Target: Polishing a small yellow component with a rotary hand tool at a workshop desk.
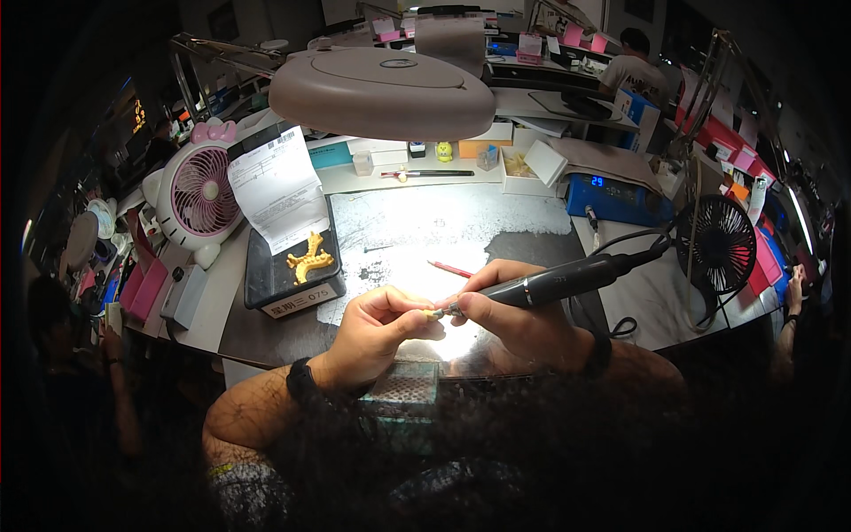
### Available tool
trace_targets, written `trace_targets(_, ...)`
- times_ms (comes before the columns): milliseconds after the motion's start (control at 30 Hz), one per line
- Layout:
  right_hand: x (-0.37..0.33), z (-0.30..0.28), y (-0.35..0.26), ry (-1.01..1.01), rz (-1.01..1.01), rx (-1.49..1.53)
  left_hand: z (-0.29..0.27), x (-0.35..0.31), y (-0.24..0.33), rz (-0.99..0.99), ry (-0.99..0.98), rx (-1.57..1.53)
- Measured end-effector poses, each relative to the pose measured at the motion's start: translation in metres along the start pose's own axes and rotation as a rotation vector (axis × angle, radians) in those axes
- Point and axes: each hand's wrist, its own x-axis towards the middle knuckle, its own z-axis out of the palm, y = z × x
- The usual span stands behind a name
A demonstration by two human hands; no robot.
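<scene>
One yellowish pc. (430,315) is pinched by L hand (377,328), black handpiece (563,280) gripped by R hand (523,326). Light contact's advised, prob. (no forcing).

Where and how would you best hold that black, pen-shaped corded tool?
Probably near its narrow front, taken from the right by the right hand: the black, pen-shaped corded tool points left toward the small yellowish piece, while its thicker rear and black cord extend rightward.

Person's two hands (372,330) (519,324), one black handpiece (563,279), one pink fan (210,190), one black fan (715,244)
</scene>
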Motion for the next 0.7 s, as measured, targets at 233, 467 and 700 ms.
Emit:
trace_targets(233,-0.0002,0.0009,-0.0024,0.007,-0.001,-0.037,0.0014,0.0001,0.0010,-0.003,0.000,-0.003)
trace_targets(467,0.0001,0.0005,0.0000,-0.003,-0.020,-0.007,-0.0005,-0.0001,-0.0004,0.006,-0.010,0.007)
trace_targets(700,-0.0004,0.0011,-0.0019,0.012,-0.010,-0.013,-0.0004,0.0002,-0.0007,0.022,-0.021,0.008)
